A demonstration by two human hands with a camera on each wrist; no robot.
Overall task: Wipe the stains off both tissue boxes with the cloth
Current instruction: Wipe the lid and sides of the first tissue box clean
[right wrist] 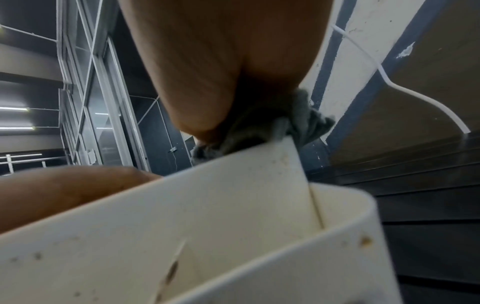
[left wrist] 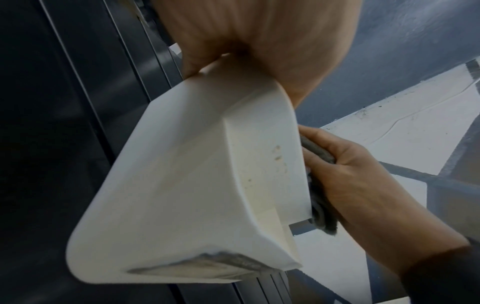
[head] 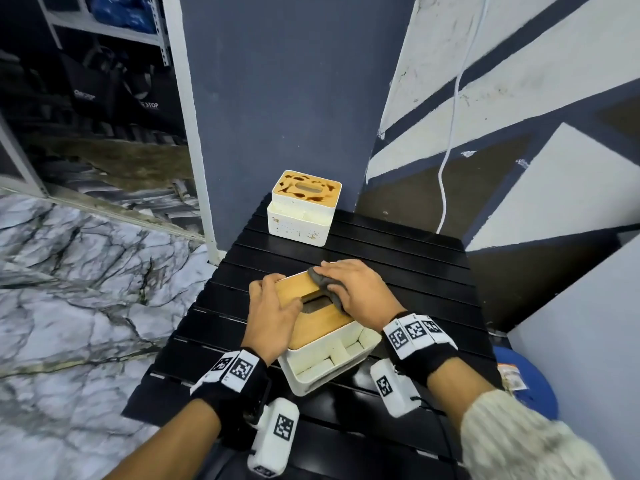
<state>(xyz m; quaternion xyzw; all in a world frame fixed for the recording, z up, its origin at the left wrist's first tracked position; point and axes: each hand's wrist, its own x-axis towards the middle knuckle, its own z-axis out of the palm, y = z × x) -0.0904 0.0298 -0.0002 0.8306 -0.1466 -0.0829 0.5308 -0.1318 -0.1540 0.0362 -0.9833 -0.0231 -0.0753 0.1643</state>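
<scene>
The near tissue box (head: pixel 325 355), white with a wooden lid, stands on the black slatted table (head: pixel 398 271). My left hand (head: pixel 282 292) grips its left side, fingers over the far edge and thumb by the slot. On the lid's far right part, my right hand (head: pixel 346 282) presses a crumpled grey cloth (head: pixel 325 285), fingers bent over it. The left wrist view shows the white box wall (left wrist: pixel 194 185) with faint brown specks, the cloth (left wrist: pixel 322 214) and the right hand (left wrist: pixel 350 168). The second tissue box (head: pixel 301 213) stands at the table's far edge, its lid covered in dark brown stains.
A dark blue pillar (head: pixel 277 98) rises right behind the far box. A white cable (head: pixel 450 133) hangs down the painted wall at the right. A blue object (head: pixel 526 375) sits beside the table's right edge. Marble-patterned floor (head: pixel 69 306) lies to the left.
</scene>
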